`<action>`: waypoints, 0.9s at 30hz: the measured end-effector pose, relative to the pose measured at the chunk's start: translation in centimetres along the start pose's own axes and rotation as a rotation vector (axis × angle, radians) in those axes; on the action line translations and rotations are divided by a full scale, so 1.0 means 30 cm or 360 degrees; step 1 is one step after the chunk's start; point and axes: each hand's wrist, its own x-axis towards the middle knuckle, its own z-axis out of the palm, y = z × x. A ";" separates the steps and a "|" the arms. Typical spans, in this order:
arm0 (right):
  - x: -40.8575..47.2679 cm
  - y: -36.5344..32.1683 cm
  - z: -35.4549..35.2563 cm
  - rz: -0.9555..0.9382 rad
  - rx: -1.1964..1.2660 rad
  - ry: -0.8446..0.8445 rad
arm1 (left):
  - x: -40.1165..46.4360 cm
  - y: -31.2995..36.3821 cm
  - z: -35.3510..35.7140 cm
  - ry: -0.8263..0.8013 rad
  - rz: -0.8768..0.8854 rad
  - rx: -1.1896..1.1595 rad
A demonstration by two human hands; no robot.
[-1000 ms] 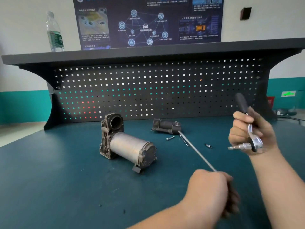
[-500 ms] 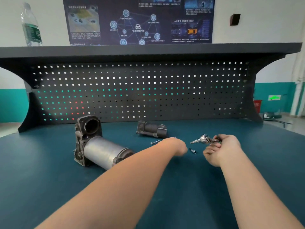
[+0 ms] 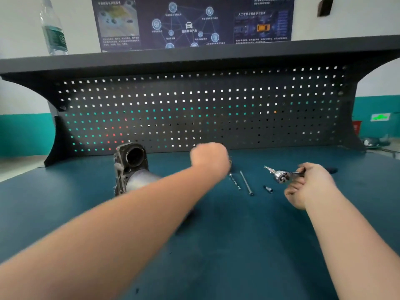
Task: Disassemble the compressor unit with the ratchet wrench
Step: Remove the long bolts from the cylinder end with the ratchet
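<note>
A dark perforated back panel (image 3: 205, 109) spans the middle of the frame, light showing through its square holes. Along its top runs a dark shelf (image 3: 194, 59), and at the upper left a clear plastic water bottle (image 3: 53, 29) stands on it (green label, blurred). Top centre, a dark blue poster (image 3: 192, 20) hangs on the white wall. At the far right edge sits a green sign (image 3: 380, 117).

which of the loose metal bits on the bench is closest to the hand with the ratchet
The short socket, lying just left of the right hand; the two long bolts lie farther left.
</note>
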 end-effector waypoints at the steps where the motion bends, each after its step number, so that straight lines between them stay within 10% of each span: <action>1: -0.004 0.009 0.009 -0.0039 -0.0072 -0.0020 | 0.012 -0.078 -0.030 0.0142 -0.0027 0.0165; 6: -0.022 0.113 0.080 -0.0070 -0.0721 -0.0262 | 0.045 -0.494 -0.106 -0.0090 -0.0513 0.0630; 10: -0.034 0.175 0.091 0.0099 -0.0996 -0.0328 | 0.025 -0.628 -0.090 -0.0447 -0.0411 0.0029; 27: -0.009 0.169 0.079 0.0039 -0.0818 -0.0298 | -0.399 -0.820 -0.011 0.0417 -0.0704 -0.1008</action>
